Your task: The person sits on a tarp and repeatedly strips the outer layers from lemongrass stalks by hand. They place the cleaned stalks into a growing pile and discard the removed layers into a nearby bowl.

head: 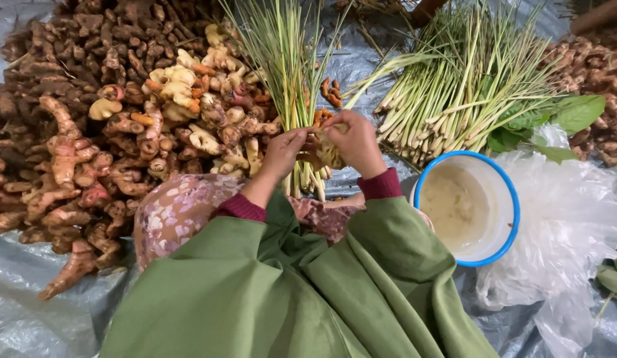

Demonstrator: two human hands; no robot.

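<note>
My left hand (pixel 282 154) and my right hand (pixel 357 142) meet over a pale knobby piece of root (pixel 327 154), both gripping it just above my lap. Right behind the hands stands a bundle of lemongrass stalks (pixel 288 73), its cut ends near my wrists. Green sleeves with dark red cuffs cover my arms. A patterned cloth lies over my knees.
A big heap of brown and pink ginger-like rhizomes (pixel 103 126) fills the left. More lemongrass (pixel 454 86) lies at the upper right. A white bowl with a blue rim (pixel 504 192) sits to the right, beside clear plastic bags (pixel 573 225) and green leaves (pixel 577 113). Grey tarp underneath.
</note>
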